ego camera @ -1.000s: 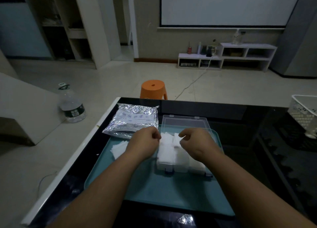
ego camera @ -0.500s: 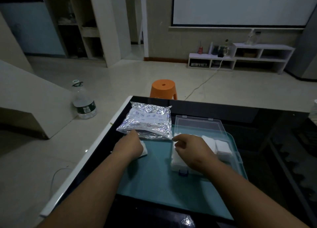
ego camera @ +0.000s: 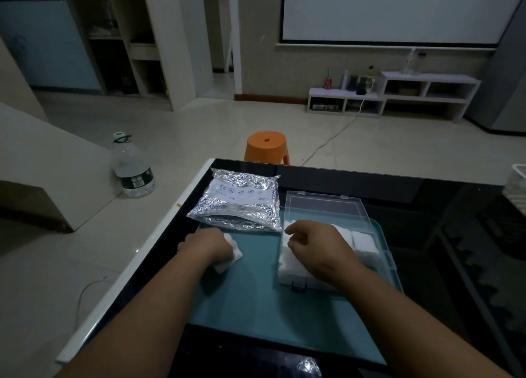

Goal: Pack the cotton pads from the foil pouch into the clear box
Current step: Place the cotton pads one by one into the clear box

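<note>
Presently, the left hand (ego camera: 205, 245) grips a small bunch of white cotton pads (ego camera: 232, 253) and presses it onto the flat teal plastic tray (ego camera: 256, 306), just in front of the crinkled silver foil pouch (ego camera: 242, 204). The right hand (ego camera: 316, 244) rests over the clear rectangular plastic box (ego camera: 387, 258) with its fingers curled; whether it holds a pad cannot be determined. Stacked white pads (ego camera: 290, 266) fill the box, and its lid lies open behind. The pouch lies just left of the box. All items sit on the glossy black counter (ego camera: 398, 184).

Head camera faces forward and down, seemingly close above the tray (ego camera: 256, 306).
</note>
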### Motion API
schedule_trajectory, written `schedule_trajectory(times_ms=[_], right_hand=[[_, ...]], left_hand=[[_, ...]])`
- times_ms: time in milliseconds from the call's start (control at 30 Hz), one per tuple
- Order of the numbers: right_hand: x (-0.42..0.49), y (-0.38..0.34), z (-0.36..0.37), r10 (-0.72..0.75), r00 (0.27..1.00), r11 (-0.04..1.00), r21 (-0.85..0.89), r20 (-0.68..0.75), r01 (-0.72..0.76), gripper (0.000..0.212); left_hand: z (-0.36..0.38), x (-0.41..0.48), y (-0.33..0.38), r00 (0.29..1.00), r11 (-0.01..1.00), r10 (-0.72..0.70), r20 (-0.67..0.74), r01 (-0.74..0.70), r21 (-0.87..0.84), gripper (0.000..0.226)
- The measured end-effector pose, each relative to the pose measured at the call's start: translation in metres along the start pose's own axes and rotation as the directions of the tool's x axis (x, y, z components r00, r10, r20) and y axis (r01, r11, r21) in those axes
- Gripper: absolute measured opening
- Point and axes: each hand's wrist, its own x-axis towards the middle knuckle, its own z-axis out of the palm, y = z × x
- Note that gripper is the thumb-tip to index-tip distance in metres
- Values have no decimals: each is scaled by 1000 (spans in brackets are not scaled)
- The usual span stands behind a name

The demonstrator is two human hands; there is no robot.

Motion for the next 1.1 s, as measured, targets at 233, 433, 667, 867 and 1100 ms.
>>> schedule_trajectory(times_ms=[233,433,667,867,1100], right_hand=[[1,3,-5,9,1000,1000,2,-18,-9,29],[1,4,-5,8,1000,1000,7,-18,-8,29],[2,6,-9,32,999,998,55,-37,-30,29],[3,9,-15,76,995,969,239,-65,-59,27],[0,3,-21,134,982,754,630,132,-187,37]], left_hand=[[5,1,5,984,968,150,-92,-165,-191,45],[5,-1,5,984,892,160,-74,-176,-416,55],[-8,-8,15,962,554,218,-168,-263,-790,56],[-14,-14,23,913,437,305,-270,-386,-813,41],[-14,-24,40,847,366,469,-249,-443,-818,34]])
